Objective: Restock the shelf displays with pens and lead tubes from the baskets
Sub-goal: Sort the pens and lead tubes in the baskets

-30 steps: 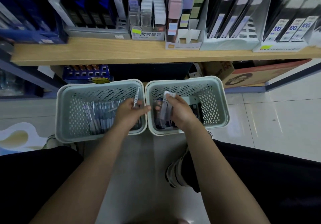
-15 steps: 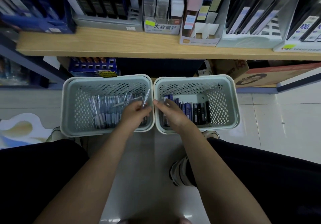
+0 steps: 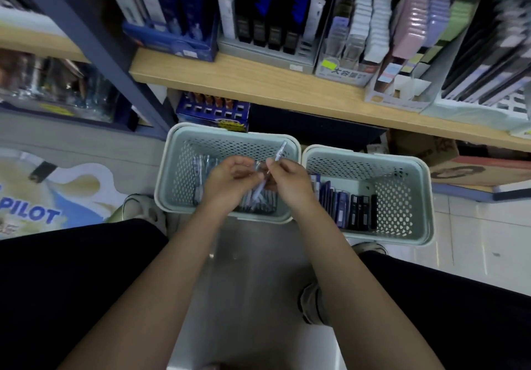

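Here the pen (image 3: pixel 278 155) looks slim and clear (pale barrel, printed label), pinched upright by the right hand (image 3: pixel 288 178) over the left basket (image 3: pixel 230 132). The left hand (image 3: pixel 230 181) curls loosely beside it; whether it grips anything, I cannot tell. Half a second ago the left hand held that pen. More pens fill the left basket; dark lead tubes (image 3: pixel 349 210) line the right basket (image 3: pixel 370 155).

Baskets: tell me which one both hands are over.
The left basket, full of clear pens. Both hands meet above it, the right hand pinching one pen; the right basket holds dark packs.
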### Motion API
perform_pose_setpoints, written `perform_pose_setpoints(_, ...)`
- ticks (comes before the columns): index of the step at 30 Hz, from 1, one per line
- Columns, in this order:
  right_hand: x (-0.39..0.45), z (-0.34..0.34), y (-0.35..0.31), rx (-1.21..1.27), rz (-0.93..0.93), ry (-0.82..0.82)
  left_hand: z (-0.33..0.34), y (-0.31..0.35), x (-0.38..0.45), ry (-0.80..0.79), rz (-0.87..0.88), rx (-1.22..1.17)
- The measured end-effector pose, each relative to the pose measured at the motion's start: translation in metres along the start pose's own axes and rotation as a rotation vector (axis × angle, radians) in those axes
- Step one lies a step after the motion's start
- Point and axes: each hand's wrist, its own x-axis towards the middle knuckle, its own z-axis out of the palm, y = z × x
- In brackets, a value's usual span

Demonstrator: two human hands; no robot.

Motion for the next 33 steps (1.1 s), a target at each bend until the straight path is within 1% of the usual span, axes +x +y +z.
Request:
perform_pose_setpoints(3,0.012,0.013,-0.002,0.090,0.113,-0.013,-0.048,-0.025,0.003,0.204,0.270,0.606)
perform_pose_setpoints(4,0.015,0.017,-0.004,0.101,0.155,-0.029,-0.063,-0.035,0.004,0.246,0.314,0.763)
perform_pose_setpoints(5,0.020,0.020,-0.001,0.082,0.188,-0.041,-0.075,-0.044,0.003,0.260,0.314,0.866)
perform_pose_setpoints(7,0.028,0.028,0.005,0.011,0.230,-0.039,-0.090,-0.063,0.002,0.236,0.250,1.010)
perform_pose_setpoints(10,0.045,0.039,0.020,-0.189,0.264,0.012,-0.095,-0.086,0.003,0.203,0.200,1.161)
perform_pose_setpoints(12,0.053,0.043,0.026,-0.379,0.261,0.041,-0.096,-0.091,0.004,0.193,0.193,1.199)
perform_pose_setpoints(15,0.057,0.048,0.027,-0.600,0.258,0.008,-0.098,-0.090,0.006,0.213,0.202,1.217)
perform_pose_setpoints(17,0.054,0.052,0.026,-0.575,0.269,0.039,-0.097,-0.088,0.006,0.215,0.226,1.202)
perform_pose_setpoints(19,0.053,0.060,0.029,-0.482,0.188,0.131,-0.099,-0.089,0.006,0.204,0.255,1.166)
perform_pose_setpoints(20,0.053,0.065,0.030,-0.440,0.134,0.150,-0.101,-0.090,0.006,0.200,0.273,1.151)
perform_pose_setpoints(21,0.052,0.072,0.030,-0.400,0.094,0.129,-0.104,-0.092,0.006,0.196,0.292,1.142)
perform_pose_setpoints(24,0.050,0.097,0.024,-0.293,0.102,-0.099,-0.115,-0.096,0.006,0.171,0.350,1.105)
perform_pose_setpoints(26,0.051,0.111,0.019,-0.349,0.135,-0.245,-0.121,-0.096,0.006,0.140,0.345,1.073)
perform_pose_setpoints(27,0.052,0.117,0.018,-0.393,0.160,-0.290,-0.122,-0.096,0.005,0.129,0.336,1.061)
perform_pose_setpoints(30,0.060,0.130,0.021,-0.428,0.320,-0.345,-0.120,-0.099,0.004,0.139,0.309,1.034)
perform_pose_setpoints(33,0.063,0.138,0.024,-0.360,0.391,-0.337,-0.119,-0.100,0.003,0.152,0.285,0.981)
